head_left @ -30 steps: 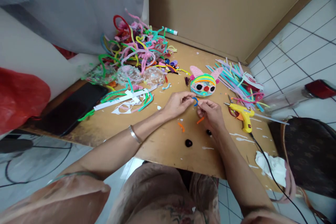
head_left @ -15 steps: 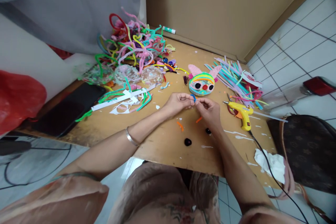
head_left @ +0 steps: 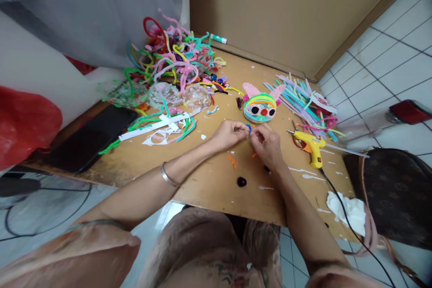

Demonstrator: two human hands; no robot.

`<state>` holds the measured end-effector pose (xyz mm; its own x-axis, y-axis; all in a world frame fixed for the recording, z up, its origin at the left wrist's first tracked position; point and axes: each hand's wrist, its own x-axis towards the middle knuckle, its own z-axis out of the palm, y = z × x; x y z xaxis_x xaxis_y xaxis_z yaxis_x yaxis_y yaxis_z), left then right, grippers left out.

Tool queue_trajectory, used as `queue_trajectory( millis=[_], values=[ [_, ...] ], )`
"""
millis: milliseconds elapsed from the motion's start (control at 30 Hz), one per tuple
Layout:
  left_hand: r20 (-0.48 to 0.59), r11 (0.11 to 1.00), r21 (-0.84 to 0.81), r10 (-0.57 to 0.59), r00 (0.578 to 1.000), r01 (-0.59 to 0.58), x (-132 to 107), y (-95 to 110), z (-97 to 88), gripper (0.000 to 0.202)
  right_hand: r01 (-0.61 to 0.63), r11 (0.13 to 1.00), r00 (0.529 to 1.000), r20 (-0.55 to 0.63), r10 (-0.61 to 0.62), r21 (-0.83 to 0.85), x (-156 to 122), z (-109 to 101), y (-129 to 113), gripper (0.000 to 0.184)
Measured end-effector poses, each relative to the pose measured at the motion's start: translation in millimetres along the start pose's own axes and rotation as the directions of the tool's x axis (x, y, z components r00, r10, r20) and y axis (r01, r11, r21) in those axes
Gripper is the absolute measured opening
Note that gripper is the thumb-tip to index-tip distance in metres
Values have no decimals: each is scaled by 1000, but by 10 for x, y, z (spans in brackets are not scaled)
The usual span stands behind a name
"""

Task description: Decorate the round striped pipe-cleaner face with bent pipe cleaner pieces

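A short blue pipe cleaner (head_left: 249, 128) is pinched between the fingertips of my left hand (head_left: 231, 135) and my right hand (head_left: 266, 140), low over the table. Just beyond them sits a round, clear craft animal face (head_left: 259, 112) with pink ears, black eyes, a red nose and coloured bands. Orange pipe cleaner bits (head_left: 231, 160) lie below my hands. Closer to the front edge is a black bead-like piece (head_left: 241, 182); a second dark piece is mostly hidden by my right wrist.
A yellow glue gun (head_left: 311, 146) with its cord lies at the right, near straight pipe cleaners (head_left: 297, 99) and a brown bag (head_left: 398, 193). Tangled pipe cleaners (head_left: 178, 58) heap at the back left. A black phone-like slab (head_left: 91, 139), paper strips (head_left: 158, 126) and a glue stick (head_left: 218, 38) are also there.
My right hand has turned slightly and shifted a little left, covering more of the dark piece by its wrist. Both hands keep hold of the blue pipe cleaner.
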<state>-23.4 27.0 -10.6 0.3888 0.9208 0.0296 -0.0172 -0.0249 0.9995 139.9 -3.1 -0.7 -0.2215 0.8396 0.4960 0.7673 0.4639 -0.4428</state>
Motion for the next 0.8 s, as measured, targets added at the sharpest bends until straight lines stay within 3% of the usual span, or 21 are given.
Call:
queue_trajectory(
  millis=[267,567,800],
  values=[
    [27,925,355,134,991,-135,-46,48,-12,21,72,993,997,29,-70,-89,-4,22,18,17],
    [179,950,281,89,980,-138,-28,24,-62,15,137,990,988,76,-135,-29,-8,62,9,22],
    [287,984,122,91,954,-131,4,87,-131,11,238,968,962,153,-224,-76,27,-73,-53,20]
  ],
)
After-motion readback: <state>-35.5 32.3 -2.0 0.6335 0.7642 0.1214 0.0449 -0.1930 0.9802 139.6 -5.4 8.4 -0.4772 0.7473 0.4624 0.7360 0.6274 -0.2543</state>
